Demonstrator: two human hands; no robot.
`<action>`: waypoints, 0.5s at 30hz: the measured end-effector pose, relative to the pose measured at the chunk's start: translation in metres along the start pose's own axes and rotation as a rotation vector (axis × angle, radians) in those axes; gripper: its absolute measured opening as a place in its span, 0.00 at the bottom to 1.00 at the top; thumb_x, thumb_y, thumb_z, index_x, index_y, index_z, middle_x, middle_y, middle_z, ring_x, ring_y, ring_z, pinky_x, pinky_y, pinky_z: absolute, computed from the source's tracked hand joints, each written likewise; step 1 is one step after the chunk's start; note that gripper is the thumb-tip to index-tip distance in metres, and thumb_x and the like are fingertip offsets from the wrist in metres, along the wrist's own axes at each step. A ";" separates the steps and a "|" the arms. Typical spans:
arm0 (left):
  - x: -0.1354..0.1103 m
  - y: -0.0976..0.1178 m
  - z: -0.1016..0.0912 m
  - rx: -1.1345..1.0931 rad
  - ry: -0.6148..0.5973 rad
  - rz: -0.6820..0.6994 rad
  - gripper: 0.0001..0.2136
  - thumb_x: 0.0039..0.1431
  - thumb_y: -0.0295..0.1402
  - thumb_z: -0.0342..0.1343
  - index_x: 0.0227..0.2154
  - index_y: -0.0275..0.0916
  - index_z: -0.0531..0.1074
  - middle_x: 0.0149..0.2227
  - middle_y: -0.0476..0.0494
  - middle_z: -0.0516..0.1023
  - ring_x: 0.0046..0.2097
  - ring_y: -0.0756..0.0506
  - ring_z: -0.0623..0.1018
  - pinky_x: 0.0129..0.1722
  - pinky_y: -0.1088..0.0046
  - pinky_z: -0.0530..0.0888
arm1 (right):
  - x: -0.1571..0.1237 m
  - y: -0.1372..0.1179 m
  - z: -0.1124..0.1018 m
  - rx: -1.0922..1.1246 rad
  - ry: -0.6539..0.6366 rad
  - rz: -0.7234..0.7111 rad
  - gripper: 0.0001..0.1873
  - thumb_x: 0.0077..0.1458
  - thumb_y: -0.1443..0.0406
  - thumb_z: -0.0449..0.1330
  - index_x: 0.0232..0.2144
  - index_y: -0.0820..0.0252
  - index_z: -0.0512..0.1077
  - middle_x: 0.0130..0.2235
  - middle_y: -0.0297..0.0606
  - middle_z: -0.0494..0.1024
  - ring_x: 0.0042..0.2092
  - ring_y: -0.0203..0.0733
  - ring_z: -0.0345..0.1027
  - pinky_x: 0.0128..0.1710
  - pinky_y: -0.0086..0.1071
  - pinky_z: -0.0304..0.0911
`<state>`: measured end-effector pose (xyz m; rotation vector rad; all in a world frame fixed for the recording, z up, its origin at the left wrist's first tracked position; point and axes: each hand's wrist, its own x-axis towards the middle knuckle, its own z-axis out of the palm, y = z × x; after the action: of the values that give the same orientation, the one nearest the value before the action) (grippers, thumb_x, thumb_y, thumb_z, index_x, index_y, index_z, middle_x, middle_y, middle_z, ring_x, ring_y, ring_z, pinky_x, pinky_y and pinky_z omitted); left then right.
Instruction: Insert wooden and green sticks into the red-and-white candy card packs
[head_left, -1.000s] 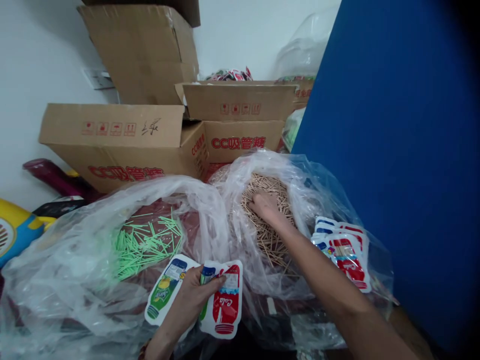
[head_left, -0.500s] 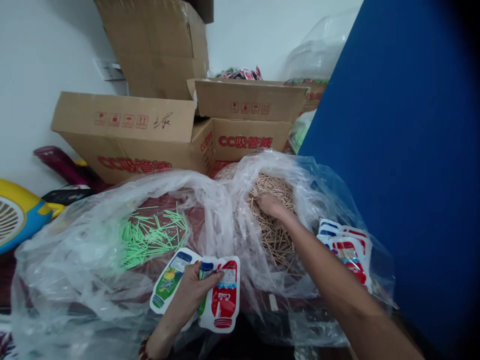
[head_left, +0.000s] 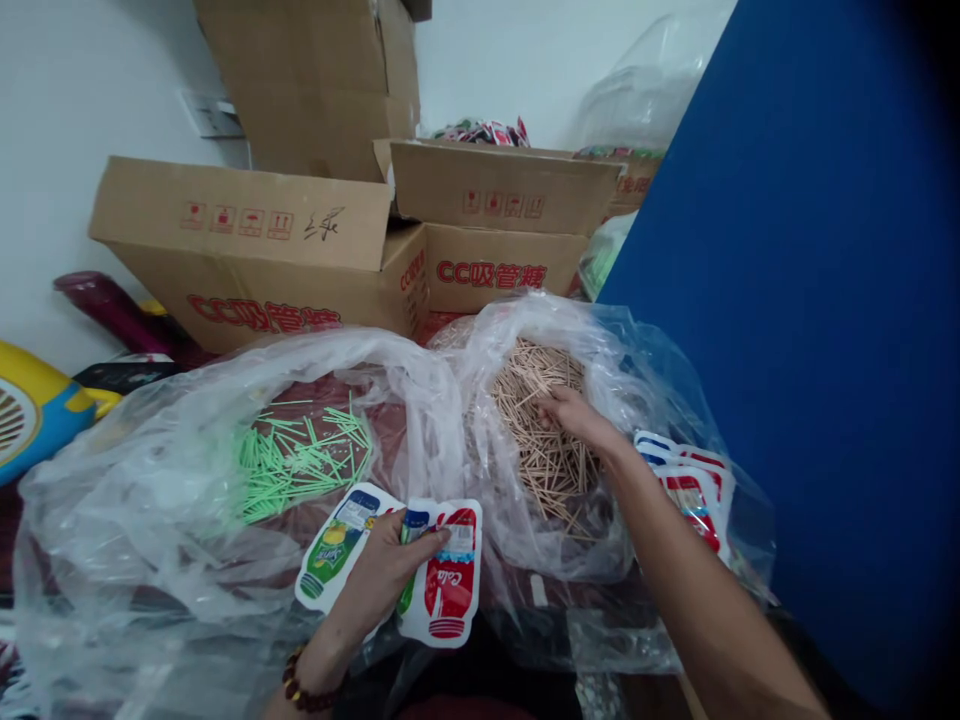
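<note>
My left hand [head_left: 386,580] is closed on a few bottle-shaped pouches [head_left: 442,585], one red with "Cola" and one green and blue [head_left: 334,550]. My right hand [head_left: 574,415] reaches into a clear plastic bag [head_left: 645,370] full of thin brown sticks [head_left: 536,400], fingers curled down into the pile. Whether it holds any sticks is hidden. A second clear bag [head_left: 150,500] to the left holds green sticks [head_left: 296,460].
More red and blue pouches [head_left: 694,490] lie stacked to the right of my right arm. Cardboard boxes with red lettering [head_left: 247,250] stand behind the bags. A blue panel [head_left: 810,300] fills the right side. A yellow and blue object [head_left: 30,410] sits at far left.
My right hand has shifted a little to the right and toward me inside the brown-stick bag. The view has tipped slightly. My left hand keeps the pouches in place.
</note>
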<state>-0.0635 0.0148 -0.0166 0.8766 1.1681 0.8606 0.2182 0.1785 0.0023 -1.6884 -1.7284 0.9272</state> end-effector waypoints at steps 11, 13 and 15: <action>0.002 -0.005 0.005 0.086 0.005 -0.034 0.12 0.47 0.40 0.64 0.26 0.34 0.74 0.25 0.45 0.79 0.25 0.46 0.76 0.25 0.75 0.69 | -0.095 0.056 0.060 0.542 0.183 0.031 0.11 0.50 0.55 0.58 0.29 0.56 0.69 0.29 0.34 0.75 0.35 0.43 0.67 0.42 0.37 0.61; 0.002 -0.005 0.008 0.094 -0.005 -0.033 0.12 0.48 0.39 0.64 0.24 0.34 0.73 0.24 0.45 0.79 0.24 0.47 0.75 0.25 0.75 0.69 | -0.099 0.060 0.067 0.564 0.179 0.003 0.11 0.51 0.55 0.58 0.28 0.56 0.70 0.30 0.34 0.75 0.36 0.43 0.67 0.44 0.37 0.60; 0.002 -0.004 0.009 0.091 -0.011 -0.036 0.12 0.48 0.39 0.64 0.24 0.34 0.73 0.23 0.45 0.79 0.24 0.48 0.75 0.25 0.75 0.69 | -0.102 0.060 0.069 0.588 0.208 -0.033 0.13 0.53 0.53 0.56 0.28 0.56 0.70 0.30 0.34 0.75 0.35 0.42 0.67 0.43 0.37 0.60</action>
<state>-0.0536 0.0135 -0.0194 0.9300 1.2176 0.7775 0.2078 0.0687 -0.0791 -1.3060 -1.1882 1.0702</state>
